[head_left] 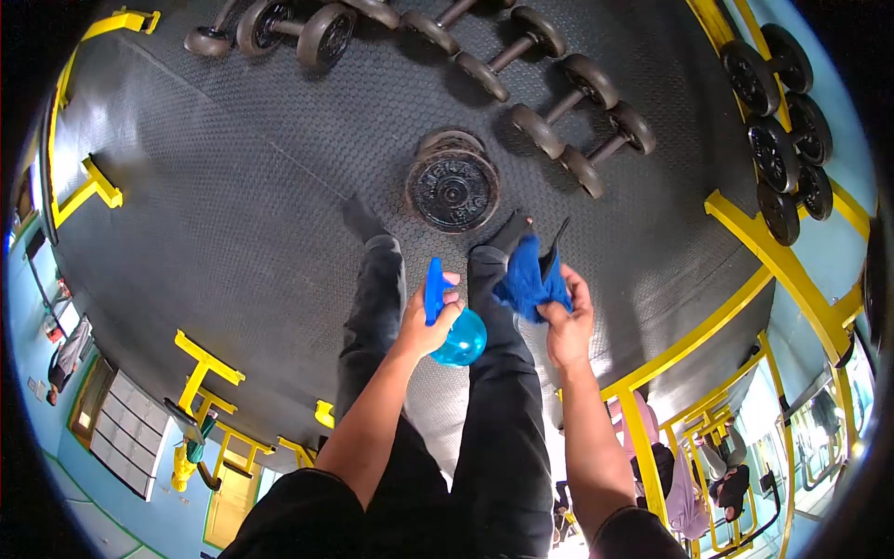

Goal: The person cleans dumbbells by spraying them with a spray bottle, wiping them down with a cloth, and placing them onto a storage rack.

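Observation:
My left hand point(430, 321) grips a spray bottle by its neck. The spray bottle point(463, 339) has a blue trigger head and a round, see-through teal body. In my right hand point(570, 321) is a crumpled blue cloth point(529, 282), pinched between thumb and fingers, with a dark strip sticking up from it. Both hands are held apart above my legs. Just beyond them a dumbbell point(453, 191) stands on end between my feet, its round plate with raised lettering facing up.
Several dumbbells point(563, 107) lie on the black textured mat point(233, 205) ahead. More dumbbells point(771, 154) rest on a yellow rack point(773, 247) at the right. Yellow frames point(200, 368) stand at the left. Other people point(726, 489) are in the background.

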### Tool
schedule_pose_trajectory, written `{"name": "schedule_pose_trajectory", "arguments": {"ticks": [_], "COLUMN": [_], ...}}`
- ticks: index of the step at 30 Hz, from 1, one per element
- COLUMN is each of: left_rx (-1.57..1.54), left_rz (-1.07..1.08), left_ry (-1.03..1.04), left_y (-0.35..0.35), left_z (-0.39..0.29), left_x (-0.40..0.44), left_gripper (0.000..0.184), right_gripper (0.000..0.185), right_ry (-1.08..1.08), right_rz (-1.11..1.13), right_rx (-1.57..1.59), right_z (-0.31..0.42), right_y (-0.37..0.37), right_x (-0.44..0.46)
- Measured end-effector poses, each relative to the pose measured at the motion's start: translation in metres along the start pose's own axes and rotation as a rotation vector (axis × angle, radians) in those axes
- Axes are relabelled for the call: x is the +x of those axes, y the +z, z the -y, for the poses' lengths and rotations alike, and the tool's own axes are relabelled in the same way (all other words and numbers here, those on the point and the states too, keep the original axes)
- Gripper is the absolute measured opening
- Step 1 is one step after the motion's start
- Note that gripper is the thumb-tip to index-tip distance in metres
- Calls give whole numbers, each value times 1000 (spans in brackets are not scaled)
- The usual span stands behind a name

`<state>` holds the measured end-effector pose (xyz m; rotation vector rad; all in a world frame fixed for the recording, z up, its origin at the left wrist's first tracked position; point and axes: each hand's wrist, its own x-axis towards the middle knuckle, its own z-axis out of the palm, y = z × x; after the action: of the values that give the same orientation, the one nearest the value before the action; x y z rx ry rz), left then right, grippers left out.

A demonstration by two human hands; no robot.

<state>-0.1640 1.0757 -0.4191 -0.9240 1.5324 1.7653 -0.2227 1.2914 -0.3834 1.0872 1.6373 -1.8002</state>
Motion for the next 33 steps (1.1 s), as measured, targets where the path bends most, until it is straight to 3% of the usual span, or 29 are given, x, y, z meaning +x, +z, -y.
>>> {"name": "schedule_pose_trajectory", "arguments": {"ticks": [2, 6, 8, 10, 11, 15, 17, 20, 22, 24, 26, 28, 31, 33], "left_rx": [111, 113, -5, 77, 107, 89, 4, -132, -56, -36, 45, 25, -86, -83], "left_rz": [-24, -67, -128, -123, -96, -181, -177, -165, -226, -251, -268, -298, -278, -259], "left_ry": [88, 154, 164, 87, 123, 221, 147, 46, 194, 197, 239, 267, 167, 151], "left_y": [-12, -45, -57, -73, -77, -88, -97, -103, -101, -101, -105, -107, -109, -108], "left_z": [-6, 19, 29, 33, 31, -2, 0, 0, 2, -3, -7, -8, -14, -15], "left_x": [-5, 5, 18, 28, 36, 46, 43, 45, 47, 48, 50, 51, 50, 49], "left_gripper": [41, 42, 42, 46, 46, 46, 46, 47, 47, 48, 48, 49, 49, 46], "right_gripper": [57, 72, 76, 74, 74, 69, 67, 60, 50, 35, 27, 26, 30, 31], "right_ry": [-93, -496, -386, -520, -525, -612, -806, -976, -1015, -1052, -983, -949, -905, -688], "right_rz": [11, -36, -139, -425, -466, -495, -485, -240, 19, 393, 618, 630, 426, 10], "right_rx": [-99, -918, -935, -933, -978, -1011, -1315, -1431, -1493, -1568, -1579, -1546, -1462, -1232], "right_z": [-23, -76, -98, -106, -105, -85, -69, -64, -65, -77, -86, -88, -78, -72], "right_y": [22, 101, 130, 148, 150, 165, 184, 204, 204, 183, 154, 115, 73, 72], "right_x": [26, 73, 94, 110, 113, 131, 139, 138, 118, 101, 88, 85, 82, 88]}}
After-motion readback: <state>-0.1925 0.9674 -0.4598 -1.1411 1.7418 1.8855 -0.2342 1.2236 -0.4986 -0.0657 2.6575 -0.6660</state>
